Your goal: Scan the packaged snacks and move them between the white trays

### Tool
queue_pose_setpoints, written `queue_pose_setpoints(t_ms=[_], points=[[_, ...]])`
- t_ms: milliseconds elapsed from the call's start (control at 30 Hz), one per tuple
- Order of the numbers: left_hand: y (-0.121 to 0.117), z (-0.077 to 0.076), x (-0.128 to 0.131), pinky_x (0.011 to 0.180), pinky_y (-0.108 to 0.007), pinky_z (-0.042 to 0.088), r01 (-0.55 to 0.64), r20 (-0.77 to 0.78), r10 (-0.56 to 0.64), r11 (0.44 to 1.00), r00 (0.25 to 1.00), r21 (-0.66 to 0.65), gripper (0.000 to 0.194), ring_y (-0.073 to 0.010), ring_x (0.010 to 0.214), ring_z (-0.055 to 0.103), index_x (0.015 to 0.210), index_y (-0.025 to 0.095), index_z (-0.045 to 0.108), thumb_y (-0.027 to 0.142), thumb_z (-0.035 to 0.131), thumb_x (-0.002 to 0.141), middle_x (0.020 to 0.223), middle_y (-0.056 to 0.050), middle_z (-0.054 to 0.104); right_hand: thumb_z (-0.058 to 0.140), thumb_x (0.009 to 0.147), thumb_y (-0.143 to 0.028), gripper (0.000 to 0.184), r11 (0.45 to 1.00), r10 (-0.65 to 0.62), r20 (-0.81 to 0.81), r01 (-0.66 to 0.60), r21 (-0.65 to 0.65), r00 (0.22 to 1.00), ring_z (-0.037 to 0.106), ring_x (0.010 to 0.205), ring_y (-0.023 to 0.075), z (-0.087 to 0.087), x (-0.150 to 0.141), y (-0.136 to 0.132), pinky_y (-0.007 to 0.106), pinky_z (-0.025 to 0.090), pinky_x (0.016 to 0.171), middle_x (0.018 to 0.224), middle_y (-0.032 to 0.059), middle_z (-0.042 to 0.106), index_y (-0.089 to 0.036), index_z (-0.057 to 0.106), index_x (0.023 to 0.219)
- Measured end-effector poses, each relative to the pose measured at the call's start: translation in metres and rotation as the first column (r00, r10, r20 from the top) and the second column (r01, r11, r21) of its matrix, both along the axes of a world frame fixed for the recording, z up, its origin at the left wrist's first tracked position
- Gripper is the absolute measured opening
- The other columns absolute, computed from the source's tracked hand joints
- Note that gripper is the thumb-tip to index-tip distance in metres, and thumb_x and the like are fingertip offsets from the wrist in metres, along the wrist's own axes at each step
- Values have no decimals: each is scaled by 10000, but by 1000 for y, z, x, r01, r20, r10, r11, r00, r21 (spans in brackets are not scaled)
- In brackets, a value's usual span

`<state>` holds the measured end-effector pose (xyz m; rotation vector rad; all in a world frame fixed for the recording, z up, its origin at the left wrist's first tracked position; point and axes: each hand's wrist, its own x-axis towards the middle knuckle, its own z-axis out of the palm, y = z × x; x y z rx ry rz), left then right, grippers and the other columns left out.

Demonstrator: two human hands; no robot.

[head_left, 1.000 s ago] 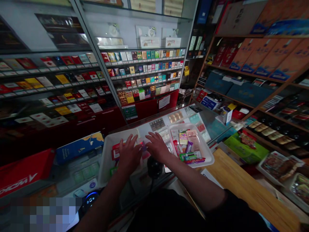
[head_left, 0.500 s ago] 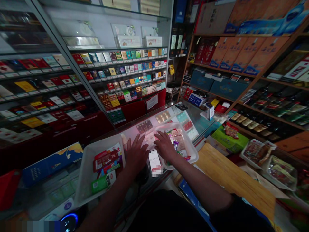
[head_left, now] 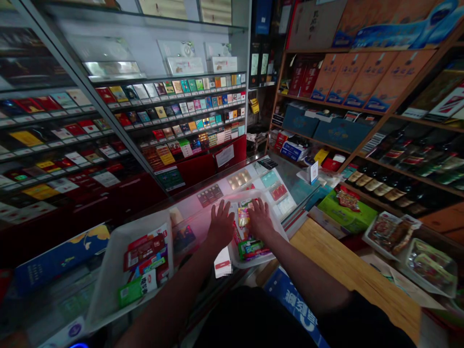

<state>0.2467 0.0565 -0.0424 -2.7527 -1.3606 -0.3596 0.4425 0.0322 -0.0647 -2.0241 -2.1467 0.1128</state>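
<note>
On the glass counter [head_left: 197, 205], a white plastic tub [head_left: 279, 232] holds several colourful snack packets [head_left: 250, 249]. My right hand [head_left: 260, 220] is over this tub, fingers spread above the packets. At the tub's left rim is my left hand [head_left: 221, 224], its fingers apart; whether it touches the rim I cannot tell. Neither hand holds anything. A phone [head_left: 222, 263] with a lit white screen lies just below my left hand, partly covered by it. Further left, a second white tub [head_left: 105, 270] contains red packs and a green packet [head_left: 136, 290].
Cigarette packs [head_left: 188, 86] fill the glass shelves ahead. A blue box [head_left: 61, 258] lies left of the second tub. To the right are a wooden board [head_left: 348, 270], a green box [head_left: 344, 210] and trays of packaged food [head_left: 429, 266]. A calculator [head_left: 267, 163] rests at the counter's far end.
My view has swung right. Both hands have moved towards the right tub: the right hand is further over its packets, and the left has left the gap between the tubs for its rim.
</note>
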Motion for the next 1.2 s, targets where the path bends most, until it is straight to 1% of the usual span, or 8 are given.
queue_pose_setpoints(t_ms=[133,333,567,700,800,967,1100,1200], points=[[13,-17,17,1254,-642,116,-15,-15,14,999,1000,-36,439,-385,1566,206,1252,194,637,244,639,817,1611,-170,411,717,800,-274,632,999,24,1,-24,-23,1000,81,1561,438,-5,5,11,607,40,1238,1667,231,247,-100,558,1387],[28,-36,38,1250,-638,110,-21,-23,19,996,1000,-91,655,-405,1569,171,1407,187,528,383,682,801,1642,-190,345,695,806,-253,671,998,39,22,-38,-47,999,76,1568,432,-14,7,23,616,46,1234,1682,226,216,-113,517,1437],[44,-44,46,1225,-654,122,-40,-80,29,989,996,-141,759,-418,1566,166,1477,177,467,416,683,789,1657,-213,304,695,807,-217,709,994,60,34,-57,-89,998,79,1564,448,-14,11,30,634,62,1224,1682,234,210,-126,483,1478],[49,-46,46,1222,-659,134,-39,-108,20,982,994,-183,701,-431,1563,170,1368,156,564,460,715,754,1647,-223,318,774,744,-242,765,994,82,50,-78,-82,995,68,1562,459,-15,12,35,643,53,1219,1679,250,201,-125,507,1451],[47,-47,46,1232,-642,144,-75,-113,56,982,992,-172,613,-419,1557,201,1268,159,609,437,733,736,1601,-217,396,795,712,-239,772,992,88,56,-82,-94,995,58,1562,461,-14,13,37,649,36,1216,1679,256,196,-118,526,1426],[35,-43,38,1231,-623,189,-138,-99,124,978,987,-154,516,-399,1534,274,1216,173,596,320,736,742,1480,-187,521,705,803,-229,578,991,106,45,-101,-90,993,77,1570,428,-9,14,35,634,37,1222,1673,234,239,-130,587,1361],[26,-39,28,1215,-630,223,-163,-39,158,969,987,-186,433,-393,1521,298,1144,207,618,359,754,762,1447,-169,544,699,826,-251,427,990,134,62,-132,-39,989,99,1565,429,-4,16,37,627,56,1225,1644,203,326,-155,673,1242],[21,-35,23,1200,-640,248,-203,10,211,951,977,-233,278,-389,1503,324,1036,213,666,356,725,804,1434,-155,558,722,815,-235,358,987,160,69,-157,-46,985,104,1557,442,3,20,42,636,54,1220,1601,192,393,-161,719,1166]])
